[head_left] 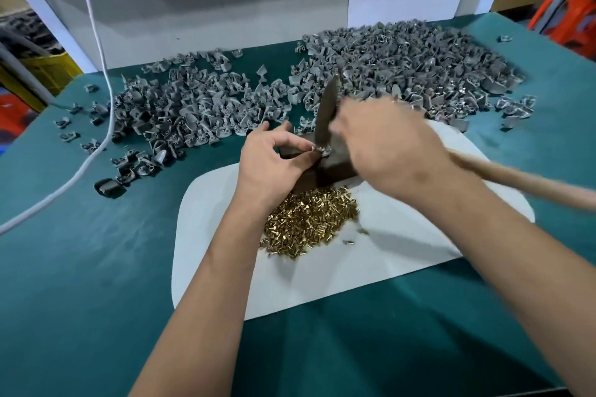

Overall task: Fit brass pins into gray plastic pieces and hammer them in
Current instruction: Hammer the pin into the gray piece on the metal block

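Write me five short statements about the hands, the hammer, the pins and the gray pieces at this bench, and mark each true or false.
1. The right hand grips a hammer with a wooden handle. True.
2. The left hand lies flat and empty on the green table cover. False: its fingertips pinch a small gray piece on the dark block.
3. The brass pins sit in a loose heap on the white mat. True.
4. The gray plastic pieces are stacked in a yellow bin. False: they lie in loose piles on the table cover.
5. A white cable runs along the table's left side. True.
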Motion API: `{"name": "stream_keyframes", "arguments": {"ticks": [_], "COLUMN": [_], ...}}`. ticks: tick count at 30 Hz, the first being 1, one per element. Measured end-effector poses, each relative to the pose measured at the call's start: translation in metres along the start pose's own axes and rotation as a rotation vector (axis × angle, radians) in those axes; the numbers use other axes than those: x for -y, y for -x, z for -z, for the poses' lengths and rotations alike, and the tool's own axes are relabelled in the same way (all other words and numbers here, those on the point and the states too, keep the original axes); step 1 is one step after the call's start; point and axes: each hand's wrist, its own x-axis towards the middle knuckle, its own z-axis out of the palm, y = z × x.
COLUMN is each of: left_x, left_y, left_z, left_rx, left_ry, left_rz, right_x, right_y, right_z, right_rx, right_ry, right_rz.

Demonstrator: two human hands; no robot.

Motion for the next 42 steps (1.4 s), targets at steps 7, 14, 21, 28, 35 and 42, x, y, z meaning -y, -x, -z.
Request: {"name": "stream_keyframes", "arguments": {"ticks": [7, 14, 21, 28, 35, 42], "left_x": [0.003, 0.000, -0.001, 0.002, -0.001, -0.002], "left_y": [0.000, 0.002, 0.002, 0.001, 0.001, 0.001], "left_z": [-0.001, -0.001, 0.000, 0.001, 0.000, 0.000], "left_rx": [0.001, 0.003, -0.001, -0.006, 0.010, 0.043], "left_ry": [0.042, 0.021, 0.020, -0.009, 0.026, 0.230], "left_rz": [0.006, -0.010, -0.013, -0.010, 0.012, 0.097], "right_x": [-0.009, -0.005, 0.000, -0.001, -0.022, -0.081], "right_y": [-0.004, -0.009, -0.003, -0.004, -0.007, 0.006], "right_z": [0.011, 0.013, 0.006, 0.006, 0.010, 0.012], "right_rx": [-0.171, 0.106, 0.200, 0.037, 0.128, 0.138], "right_ry": [-0.051, 0.046, 0.065, -0.002, -0.071, -0.082], "right_rz": [-0.040, -0.028, -0.071, -0.040, -0.093, -0.352]}}
